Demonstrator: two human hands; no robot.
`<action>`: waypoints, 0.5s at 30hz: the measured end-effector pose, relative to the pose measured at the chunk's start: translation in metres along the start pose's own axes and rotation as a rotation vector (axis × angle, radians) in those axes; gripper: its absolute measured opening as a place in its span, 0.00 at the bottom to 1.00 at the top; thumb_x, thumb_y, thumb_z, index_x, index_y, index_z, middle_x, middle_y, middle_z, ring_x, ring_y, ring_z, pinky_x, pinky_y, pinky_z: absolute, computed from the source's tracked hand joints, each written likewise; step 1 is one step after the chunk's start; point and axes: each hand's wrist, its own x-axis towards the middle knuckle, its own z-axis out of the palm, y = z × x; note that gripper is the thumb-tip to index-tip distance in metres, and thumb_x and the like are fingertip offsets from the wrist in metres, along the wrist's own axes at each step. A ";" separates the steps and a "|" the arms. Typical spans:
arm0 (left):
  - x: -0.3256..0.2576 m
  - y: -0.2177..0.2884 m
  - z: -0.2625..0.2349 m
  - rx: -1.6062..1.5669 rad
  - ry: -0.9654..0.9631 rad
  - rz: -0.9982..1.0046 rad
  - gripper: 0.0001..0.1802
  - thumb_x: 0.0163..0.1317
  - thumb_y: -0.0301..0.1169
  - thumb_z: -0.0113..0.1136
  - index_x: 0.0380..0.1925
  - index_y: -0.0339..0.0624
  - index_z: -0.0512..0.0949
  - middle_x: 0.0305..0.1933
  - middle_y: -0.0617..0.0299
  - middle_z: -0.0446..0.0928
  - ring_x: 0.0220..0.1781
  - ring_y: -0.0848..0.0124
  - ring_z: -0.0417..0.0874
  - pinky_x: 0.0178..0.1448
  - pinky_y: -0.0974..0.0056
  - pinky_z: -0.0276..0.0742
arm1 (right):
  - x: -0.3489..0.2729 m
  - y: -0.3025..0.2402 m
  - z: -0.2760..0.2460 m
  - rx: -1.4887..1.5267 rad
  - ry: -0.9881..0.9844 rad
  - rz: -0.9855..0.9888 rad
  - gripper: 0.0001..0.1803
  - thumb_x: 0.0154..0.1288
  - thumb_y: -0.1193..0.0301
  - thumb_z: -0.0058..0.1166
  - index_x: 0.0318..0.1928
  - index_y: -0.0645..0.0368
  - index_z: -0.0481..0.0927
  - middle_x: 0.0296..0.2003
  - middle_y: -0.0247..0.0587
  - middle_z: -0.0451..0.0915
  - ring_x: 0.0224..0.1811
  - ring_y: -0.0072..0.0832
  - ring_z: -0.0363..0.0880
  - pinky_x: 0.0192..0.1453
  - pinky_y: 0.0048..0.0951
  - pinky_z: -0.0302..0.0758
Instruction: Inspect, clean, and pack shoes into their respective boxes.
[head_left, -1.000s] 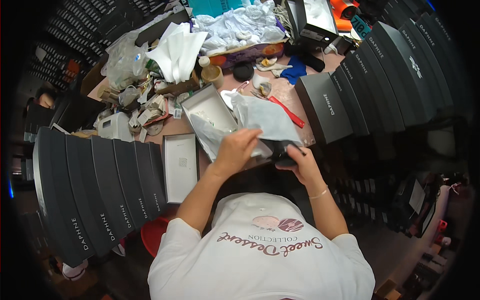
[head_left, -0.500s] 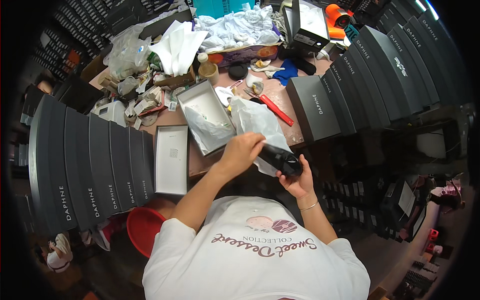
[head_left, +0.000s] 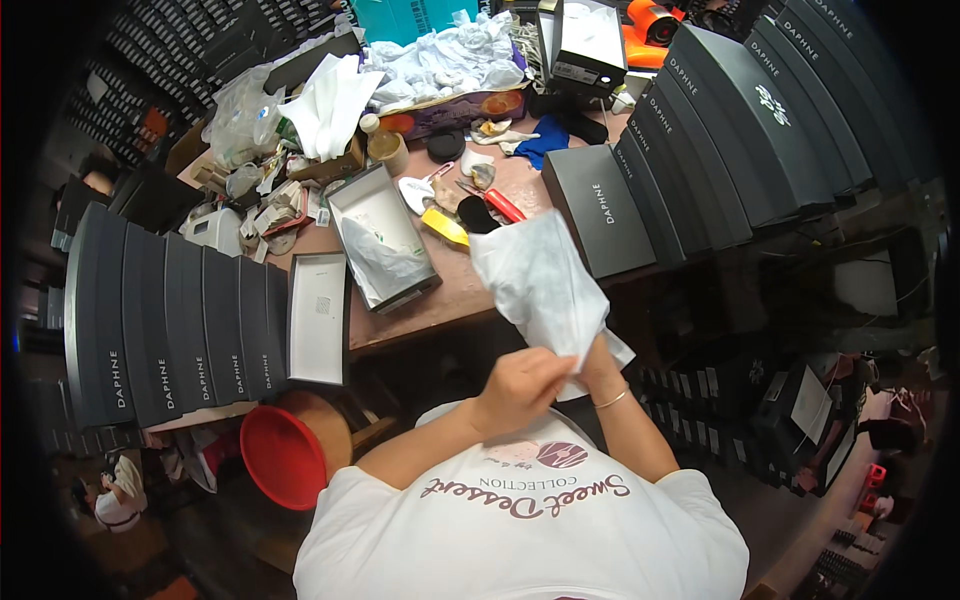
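A white cloth-like bag (head_left: 545, 285) hangs in front of me, past the table's near edge, its far end over the tabletop. My left hand (head_left: 525, 388) is closed, pinching the bag's near edge between thumb and fingers. Right beside it, my right hand (head_left: 598, 370) reaches up into or behind the bag, so its fingers are hidden. Whatever the bag contains is covered. On the table to the left lies an open shoe box (head_left: 400, 210) with white tissue (head_left: 385, 260) inside. Its likely lid (head_left: 318, 310) rests further left, inner side up.
Stacked dark boxes line the left (head_left: 140, 320) and right (head_left: 720, 150). A red-handled tool (head_left: 505, 206), a yellow object (head_left: 445, 227), a bottle (head_left: 385, 145) and a crate of crumpled white paper (head_left: 450, 110) crowd the table. A red bucket (head_left: 285, 455) stands low at left.
The glossy black shoe seen in my right hand is now out of sight, covered by the white bag. Both hands have come nearer to me and closer together. The view has shifted slightly.
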 end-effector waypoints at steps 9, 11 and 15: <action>-0.062 -0.034 -0.038 -0.368 0.179 -0.693 0.41 0.58 0.54 0.60 0.64 0.40 0.62 0.58 0.50 0.70 0.55 0.64 0.74 0.54 0.61 0.72 | 0.026 0.007 0.068 -1.018 -0.021 -0.096 0.15 0.67 0.71 0.49 0.52 0.61 0.77 0.52 0.52 0.73 0.53 0.44 0.73 0.63 0.41 0.65; -0.051 -0.048 -0.053 -0.957 0.457 -1.187 0.49 0.59 0.66 0.48 0.69 0.44 0.52 0.66 0.53 0.64 0.66 0.66 0.65 0.66 0.59 0.62 | 0.032 0.009 0.108 -1.276 -0.218 -0.127 0.18 0.69 0.68 0.47 0.56 0.61 0.73 0.55 0.53 0.71 0.57 0.44 0.69 0.66 0.41 0.62; -0.072 -0.092 -0.092 -1.193 0.797 -1.105 0.42 0.51 0.29 0.71 0.64 0.47 0.60 0.59 0.63 0.70 0.61 0.65 0.71 0.66 0.56 0.67 | 0.042 0.044 0.127 -1.263 -0.494 -0.368 0.25 0.65 0.69 0.48 0.62 0.58 0.67 0.58 0.55 0.68 0.65 0.46 0.62 0.69 0.41 0.59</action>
